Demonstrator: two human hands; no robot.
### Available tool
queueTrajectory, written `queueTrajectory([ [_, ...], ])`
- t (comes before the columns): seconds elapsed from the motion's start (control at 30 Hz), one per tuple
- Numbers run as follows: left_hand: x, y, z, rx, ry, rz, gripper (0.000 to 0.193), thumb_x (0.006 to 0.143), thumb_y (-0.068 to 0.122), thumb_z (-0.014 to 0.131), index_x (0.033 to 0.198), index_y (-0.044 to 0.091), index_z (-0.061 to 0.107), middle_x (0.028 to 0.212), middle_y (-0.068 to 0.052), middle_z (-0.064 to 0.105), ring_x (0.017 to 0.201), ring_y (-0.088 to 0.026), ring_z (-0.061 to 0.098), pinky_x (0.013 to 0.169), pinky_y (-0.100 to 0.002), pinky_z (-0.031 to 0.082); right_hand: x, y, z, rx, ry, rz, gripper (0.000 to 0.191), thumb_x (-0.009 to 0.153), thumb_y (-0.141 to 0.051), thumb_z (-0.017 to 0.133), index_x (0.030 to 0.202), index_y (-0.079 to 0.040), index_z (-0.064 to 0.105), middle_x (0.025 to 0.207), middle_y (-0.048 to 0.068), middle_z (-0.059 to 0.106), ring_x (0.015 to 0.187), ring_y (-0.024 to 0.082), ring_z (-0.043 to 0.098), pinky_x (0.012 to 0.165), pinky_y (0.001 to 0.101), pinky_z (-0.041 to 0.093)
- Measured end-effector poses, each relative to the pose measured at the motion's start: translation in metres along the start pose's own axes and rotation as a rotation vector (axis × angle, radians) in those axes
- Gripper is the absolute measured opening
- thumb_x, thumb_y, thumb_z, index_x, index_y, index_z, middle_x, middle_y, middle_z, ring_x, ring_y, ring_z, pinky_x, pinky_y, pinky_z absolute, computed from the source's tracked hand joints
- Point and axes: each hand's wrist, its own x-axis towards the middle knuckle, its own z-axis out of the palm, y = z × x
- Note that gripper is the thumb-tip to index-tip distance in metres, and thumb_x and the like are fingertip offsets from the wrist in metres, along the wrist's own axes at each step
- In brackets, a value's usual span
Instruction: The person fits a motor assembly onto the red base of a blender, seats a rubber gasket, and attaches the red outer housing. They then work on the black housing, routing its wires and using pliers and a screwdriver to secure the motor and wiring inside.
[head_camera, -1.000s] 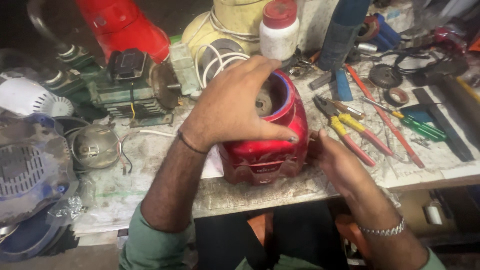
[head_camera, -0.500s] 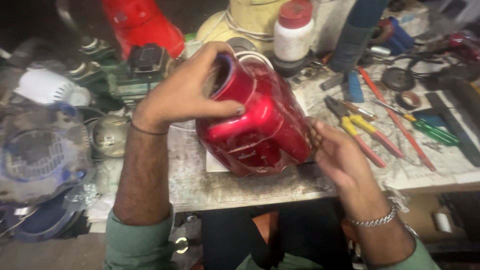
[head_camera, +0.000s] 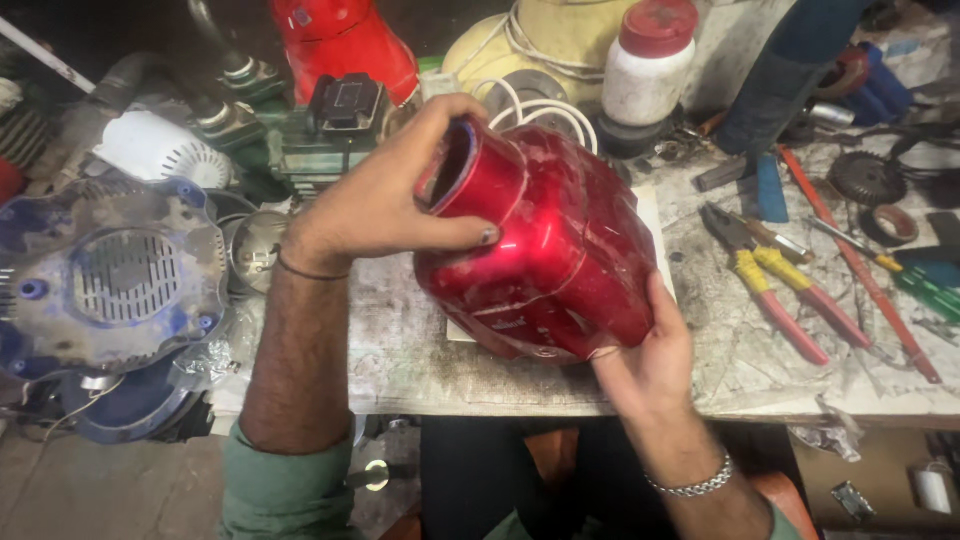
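A glossy red appliance housing (head_camera: 560, 250) is lifted and tilted above the grimy workbench (head_camera: 400, 340), its round opening turned up and to the left. My left hand (head_camera: 385, 195) grips the rim of that opening, thumb on the outer wall. My right hand (head_camera: 645, 355) cups the lower right corner of the housing from below. A thin band circles the left wrist and a metal bracelet the right one.
Pliers with red and yellow handles (head_camera: 775, 290) and several screwdrivers (head_camera: 860, 265) lie to the right. A white bottle with a red cap (head_camera: 645, 65), a cream motor body (head_camera: 540, 50) and another red housing (head_camera: 345, 45) stand behind. A blue fan cover (head_camera: 110, 275) lies at left.
The red housing went from resting flat on the bench to being lifted and tipped, opening toward the left. My left hand shifted from its top to the rim; my right hand slid underneath.
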Motion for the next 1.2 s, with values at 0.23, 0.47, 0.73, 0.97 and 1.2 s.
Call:
queueTrajectory([
  [0.23, 0.004, -0.001, 0.005, 0.213, 0.04, -0.044, 0.079, 0.085, 0.039, 0.081, 0.143, 0.004, 0.041, 0.131, -0.015, 0.054, 0.125, -0.024, 0.057, 0.105, -0.039, 0.05, 0.006, -0.002, 0.001, 0.075, -0.172, -0.018, 0.053, 0.103, -0.044, 0.048, 0.144, -0.01, 0.051, 0.145, 0.013, 0.059, 0.135, 0.034, 0.054, 0.114, 0.0591, 0.042],
  [0.47, -0.022, 0.011, 0.007, -0.024, 0.178, -0.075, 0.075, 0.089, 0.038, 0.08, 0.145, 0.007, 0.041, 0.137, -0.015, 0.053, 0.128, -0.025, 0.057, 0.109, -0.037, 0.05, 0.005, -0.004, 0.015, 0.025, -0.263, -0.06, 0.051, 0.104, -0.033, 0.059, 0.147, -0.008, 0.049, 0.145, 0.013, 0.059, 0.134, 0.032, 0.057, 0.116, 0.0567, 0.044],
  [0.73, -0.054, 0.009, 0.037, -0.238, 0.446, 0.051, 0.082, 0.096, 0.051, 0.075, 0.151, 0.011, 0.031, 0.143, -0.011, 0.051, 0.129, -0.026, 0.056, 0.111, -0.039, 0.052, -0.017, -0.056, 0.059, -0.328, -0.394, -0.215, 0.05, 0.103, -0.024, 0.064, 0.148, -0.008, 0.047, 0.142, 0.011, 0.059, 0.134, 0.028, 0.058, 0.117, 0.0555, 0.049],
  [0.97, -0.037, -0.029, 0.138, -0.982, 0.835, 0.276, 0.067, 0.107, 0.058, 0.051, 0.151, 0.008, 0.042, 0.138, -0.011, 0.055, 0.131, -0.025, 0.054, 0.115, -0.042, 0.047, -0.043, -0.141, 0.148, -1.16, -0.445, -0.23, 0.053, 0.098, -0.024, 0.055, 0.145, -0.002, 0.044, 0.128, 0.02, 0.065, 0.118, 0.034, 0.071, 0.096, 0.0504, 0.056],
  [1.2, -0.009, -0.033, 0.232, -1.354, 1.059, -0.072, 0.042, 0.1, 0.033, 0.044, 0.133, 0.007, 0.051, 0.133, -0.014, 0.058, 0.126, -0.03, 0.057, 0.109, -0.047, 0.047, -0.006, -0.158, 0.134, -1.54, -0.374, -0.065, 0.055, 0.095, -0.023, 0.065, 0.141, 0.002, 0.049, 0.116, 0.03, 0.069, 0.103, 0.041, 0.078, 0.083, 0.0494, 0.061],
])
